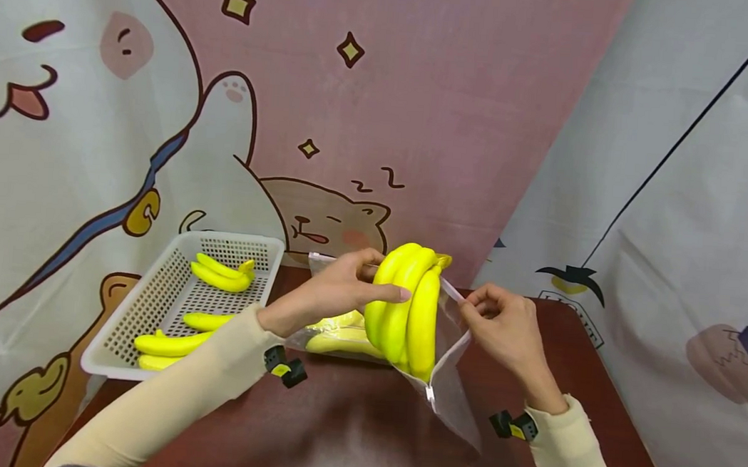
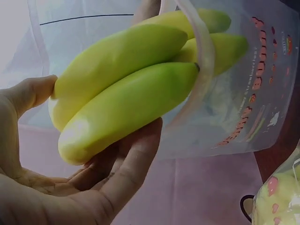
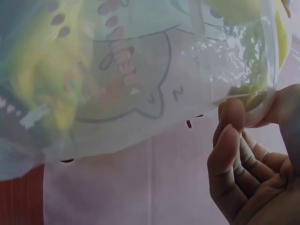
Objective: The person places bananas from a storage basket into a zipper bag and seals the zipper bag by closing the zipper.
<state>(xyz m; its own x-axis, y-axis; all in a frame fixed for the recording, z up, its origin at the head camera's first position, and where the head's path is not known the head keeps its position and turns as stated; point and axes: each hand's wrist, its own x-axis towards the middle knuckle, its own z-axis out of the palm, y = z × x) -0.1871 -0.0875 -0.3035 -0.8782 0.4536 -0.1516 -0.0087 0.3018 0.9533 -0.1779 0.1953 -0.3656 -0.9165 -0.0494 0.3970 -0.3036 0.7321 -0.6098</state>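
1. Yellow plastic-looking banana bunch (image 1: 404,310) is held up over the dark red table (image 1: 349,432), stem end on top, its lower tips poking into the mouth of a clear zip bag (image 1: 444,388).
2. Left hand (image 1: 338,288) has its fingers curled round the bunch from the left side; the left wrist view shows the bananas (image 2: 122,89) lying across the fingers with the thumb pressed on the other side.
3. Right hand (image 1: 503,327) pinches the bag's rim strip (image 3: 243,96) between thumb and fingertips, holding the opening wide on the right.
4. Behind the left hand, another filled bag with bananas (image 1: 335,335) lies flat on the table, partly hidden by the wrist.
5. Further left sits a white perforated basket (image 1: 151,298) with a few loose banana bunches (image 1: 224,273) inside.
6. Bag has reddish printed lettering down its side, too blurry and sideways to read; strawberry-ish dots too.
7. Cartoon curtain (image 1: 330,102) behind shows a sleeping animal with "z z" marks.
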